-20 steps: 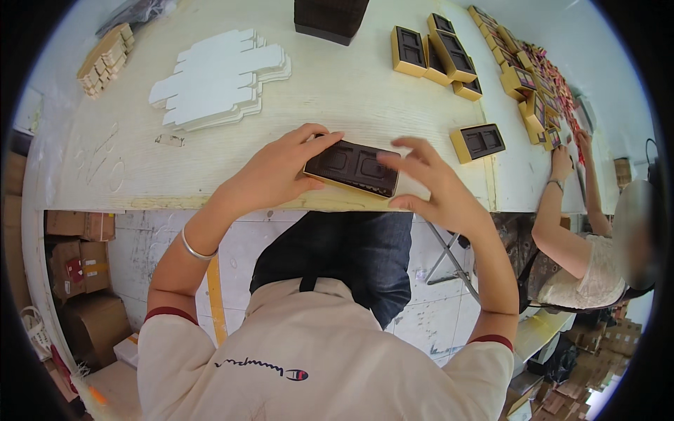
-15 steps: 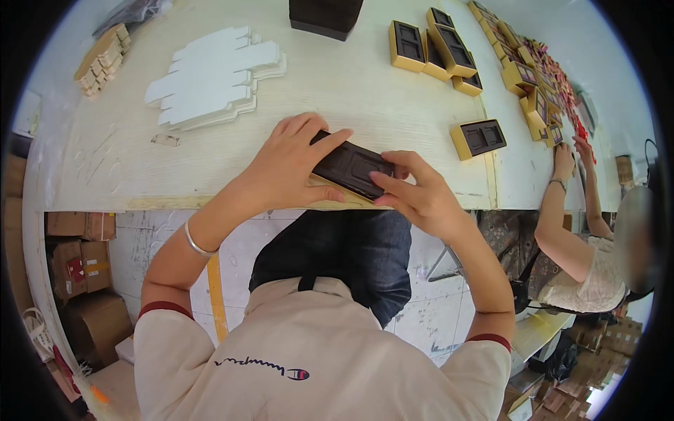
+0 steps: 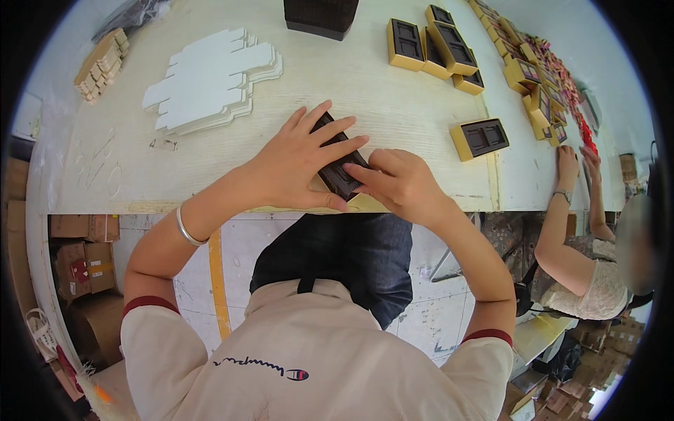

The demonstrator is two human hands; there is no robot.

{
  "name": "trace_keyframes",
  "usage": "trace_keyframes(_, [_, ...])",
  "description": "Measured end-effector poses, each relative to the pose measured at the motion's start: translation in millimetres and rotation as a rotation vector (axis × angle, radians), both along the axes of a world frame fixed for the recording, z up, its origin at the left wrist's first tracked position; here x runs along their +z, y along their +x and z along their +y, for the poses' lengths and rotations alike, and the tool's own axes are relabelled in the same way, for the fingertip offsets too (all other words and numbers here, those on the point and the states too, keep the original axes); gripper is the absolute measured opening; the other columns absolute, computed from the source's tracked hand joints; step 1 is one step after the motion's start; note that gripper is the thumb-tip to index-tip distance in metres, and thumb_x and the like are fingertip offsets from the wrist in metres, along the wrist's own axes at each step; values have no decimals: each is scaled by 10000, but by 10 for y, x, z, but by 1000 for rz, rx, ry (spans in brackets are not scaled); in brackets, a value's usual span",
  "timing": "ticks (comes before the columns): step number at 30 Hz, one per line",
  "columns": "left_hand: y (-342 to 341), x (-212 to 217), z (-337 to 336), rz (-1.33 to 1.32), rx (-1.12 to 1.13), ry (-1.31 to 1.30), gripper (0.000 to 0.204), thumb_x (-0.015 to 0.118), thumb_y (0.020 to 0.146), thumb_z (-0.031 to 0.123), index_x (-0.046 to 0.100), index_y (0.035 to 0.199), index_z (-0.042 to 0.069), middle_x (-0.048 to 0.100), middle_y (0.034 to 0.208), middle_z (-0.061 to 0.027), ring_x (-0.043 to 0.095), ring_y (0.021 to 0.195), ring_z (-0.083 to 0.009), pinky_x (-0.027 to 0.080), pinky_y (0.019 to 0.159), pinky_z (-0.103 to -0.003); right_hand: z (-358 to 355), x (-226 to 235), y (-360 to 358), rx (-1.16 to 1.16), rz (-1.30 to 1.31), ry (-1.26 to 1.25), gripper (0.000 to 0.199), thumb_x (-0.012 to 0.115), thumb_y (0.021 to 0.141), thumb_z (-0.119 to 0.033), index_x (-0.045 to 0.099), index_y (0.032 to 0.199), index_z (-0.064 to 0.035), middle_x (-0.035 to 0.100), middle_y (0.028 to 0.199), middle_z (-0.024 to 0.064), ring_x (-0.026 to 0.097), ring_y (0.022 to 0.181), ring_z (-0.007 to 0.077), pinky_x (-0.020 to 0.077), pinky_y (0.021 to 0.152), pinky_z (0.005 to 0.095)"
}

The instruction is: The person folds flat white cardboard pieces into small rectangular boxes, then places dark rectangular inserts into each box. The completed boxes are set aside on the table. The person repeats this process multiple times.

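Note:
A black plastic tray insert with recessed compartments lies slanted near the table's front edge. My left hand is spread across it, fingers apart over its upper part and thumb by its near end. My right hand has its index finger pressed down on the tray and its other fingers curled; the thumb sits low by the tray's right edge, partly hidden. Whether a box lies under the tray is covered by my hands. To the right stands a gold box with a black insert.
Stacked white flat cartons lie at left, a dark block-shaped stack at the back. Several gold boxes stand back right, with more gold boxes beyond. A co-worker's hands work at far right.
The tray has turned to a steeper slant. My left hand has spread wider over it. My right hand has shifted left, its fingers curling and its index finger pressing on the tray.

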State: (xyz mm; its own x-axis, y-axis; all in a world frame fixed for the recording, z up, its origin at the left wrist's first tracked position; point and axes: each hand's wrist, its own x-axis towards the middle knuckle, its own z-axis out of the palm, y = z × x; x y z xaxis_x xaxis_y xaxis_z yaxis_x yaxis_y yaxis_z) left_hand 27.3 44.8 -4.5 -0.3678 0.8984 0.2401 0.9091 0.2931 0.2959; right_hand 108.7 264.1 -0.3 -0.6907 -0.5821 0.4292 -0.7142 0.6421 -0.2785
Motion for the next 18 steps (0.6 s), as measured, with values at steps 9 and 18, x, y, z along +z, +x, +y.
trace_keyframes(9, [143,25,-1,111,91,-145,821,616,778,602,385,1440,175,361,1454,-143,227,1387,-420,174,1087,-632,-94,95,146,-162,-216,-112,394,762,717,-225,667,1039,-19,534,873,114,578,775,269,493,701,364])
trace_keyframes(18, [246,4,16,148,177,-147,850,711,727,449,382,1411,67,405,1358,-184,332,1312,-394,221,1087,-592,-357,-212,345,-353,76,19,465,725,750,-193,598,1166,-29,452,1309,256,537,1101,376,474,904,410])
